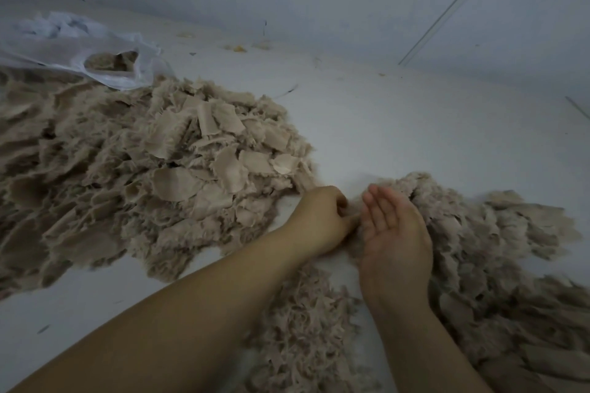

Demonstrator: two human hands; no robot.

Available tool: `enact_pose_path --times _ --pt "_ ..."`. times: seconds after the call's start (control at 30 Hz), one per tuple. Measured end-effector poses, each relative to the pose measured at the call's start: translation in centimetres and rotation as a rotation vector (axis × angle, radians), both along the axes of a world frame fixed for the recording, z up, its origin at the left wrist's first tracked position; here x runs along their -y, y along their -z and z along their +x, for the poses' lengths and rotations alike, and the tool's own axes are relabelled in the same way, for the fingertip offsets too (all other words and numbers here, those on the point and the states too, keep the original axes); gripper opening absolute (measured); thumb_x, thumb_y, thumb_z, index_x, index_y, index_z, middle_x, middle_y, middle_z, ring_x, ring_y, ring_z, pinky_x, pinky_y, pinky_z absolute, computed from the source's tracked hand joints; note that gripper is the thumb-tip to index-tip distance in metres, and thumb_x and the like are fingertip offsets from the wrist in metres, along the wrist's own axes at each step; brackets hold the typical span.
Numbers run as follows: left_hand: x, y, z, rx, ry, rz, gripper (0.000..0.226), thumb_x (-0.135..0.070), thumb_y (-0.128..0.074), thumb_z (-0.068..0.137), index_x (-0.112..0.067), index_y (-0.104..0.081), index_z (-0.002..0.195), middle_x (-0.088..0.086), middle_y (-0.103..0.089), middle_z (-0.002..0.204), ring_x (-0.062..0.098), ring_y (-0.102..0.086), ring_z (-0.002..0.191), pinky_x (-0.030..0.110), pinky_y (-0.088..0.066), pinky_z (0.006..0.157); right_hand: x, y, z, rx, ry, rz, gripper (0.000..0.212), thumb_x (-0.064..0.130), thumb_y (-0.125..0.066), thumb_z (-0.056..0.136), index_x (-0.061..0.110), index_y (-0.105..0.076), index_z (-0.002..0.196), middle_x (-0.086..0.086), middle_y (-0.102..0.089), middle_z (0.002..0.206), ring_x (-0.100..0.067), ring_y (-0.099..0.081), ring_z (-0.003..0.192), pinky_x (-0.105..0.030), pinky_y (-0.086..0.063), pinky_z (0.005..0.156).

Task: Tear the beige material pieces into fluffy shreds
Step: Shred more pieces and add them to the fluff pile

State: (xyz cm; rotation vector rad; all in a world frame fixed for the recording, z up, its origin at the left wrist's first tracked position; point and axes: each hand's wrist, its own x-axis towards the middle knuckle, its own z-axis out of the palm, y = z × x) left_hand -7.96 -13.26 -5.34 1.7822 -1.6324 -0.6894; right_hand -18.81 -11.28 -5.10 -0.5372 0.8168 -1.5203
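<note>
Two hands meet at six o'clock: left hand [321, 215] pinches a beige scrap [352, 220], right hand [394, 233] lies flat with fingers together, so it should grab and pull gently.

Both forearms are showing bare up to the frame's edge, with no sleeve covering them. The left hand [319, 217] and right hand [394, 233] are wearing no gloves, rings or watch.

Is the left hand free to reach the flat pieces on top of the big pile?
Probably yes: the left hand sits just beside the big pile, nothing between, though it pinches a shred now.
</note>
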Motion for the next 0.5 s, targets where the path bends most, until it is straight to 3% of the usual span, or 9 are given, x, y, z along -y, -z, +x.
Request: enact_pose_path --times 0.03,0.1,0.17,0.23,0.33,0.5 --pt "0.2 0.0 -0.1 0.057 0.035 -0.003 0.015 -0.024 -0.067 0.086 -0.011 -0.063 0.079 0.007 -0.063 0.073 0.021 -0.06 0.067 0.031 -0.048 0.06 0.0 0.0 0.0 -0.003 -0.009 -0.001 0.024 0.016 -0.045 0.105 0.007 -0.066 0.113 -0.003 -0.077 0.106 -0.015 -0.072 0.105 -0.027 -0.056 0.089" --pt "0.2 0.0 -0.2 0.111 0.077 0.01 0.021 -0.017 -0.065 0.084 -0.008 -0.057 0.067 0.011 -0.062 0.069 0.025 -0.06 0.066 0.035 -0.048 0.061 0.0 -0.1 0.1 -0.031 -0.03 0.012 0.024 0.019 -0.044 0.106 0.012 -0.066 0.114 -0.001 -0.075 0.115 -0.013 -0.069 0.112 -0.028 -0.053 0.096" --pt "0.1 0.2 0.1 0.002 0.059 0.039 0.019 -0.012 -0.064 0.087 -0.002 -0.059 0.072 0.014 -0.062 0.071 0.023 -0.058 0.063 0.036 -0.049 0.06 0.1 -0.1 0.0 -0.054 -0.05 0.042 0.023 0.022 -0.043 0.107 0.018 -0.065 0.114 0.001 -0.071 0.121 -0.011 -0.065 0.116 -0.028 -0.049 0.1" --pt "-0.3 0.2 0.6 -0.247 0.019 0.082 0.018 -0.008 -0.061 0.092 0.002 -0.059 0.078 0.014 -0.057 0.065 0.016 -0.051 0.049 0.029 -0.044 0.046 0.2 -0.1 -0.1 -0.044 -0.055 0.066 0.023 0.022 -0.041 0.107 0.017 -0.061 0.118 0.001 -0.067 0.123 -0.012 -0.063 0.119 -0.028 -0.048 0.102" --pt "-0.9 -0.1 1.1 -0.484 0.024 0.168 0.022 -0.01 -0.056 0.098 -0.006 -0.056 0.077 0.013 -0.054 0.059 0.018 -0.048 0.038 0.022 -0.042 0.037 0.2 -0.2 0.0 -0.022 -0.047 0.078 0.023 0.02 -0.04 0.108 0.014 -0.057 0.123 -0.002 -0.066 0.123 -0.014 -0.062 0.118 -0.029 -0.047 0.104" --pt "-1.2 -0.3 1.2 -0.519 0.078 0.188 0.02 -0.015 -0.05 0.102 -0.008 -0.052 0.083 0.017 -0.059 0.062 0.024 -0.049 0.043 0.024 -0.042 0.038 0.0 0.0 0.1 -0.005 -0.069 0.072 0.023 0.02 -0.039 0.108 0.016 -0.06 0.116 -0.004 -0.066 0.127 -0.015 -0.063 0.12 -0.032 -0.046 0.107"
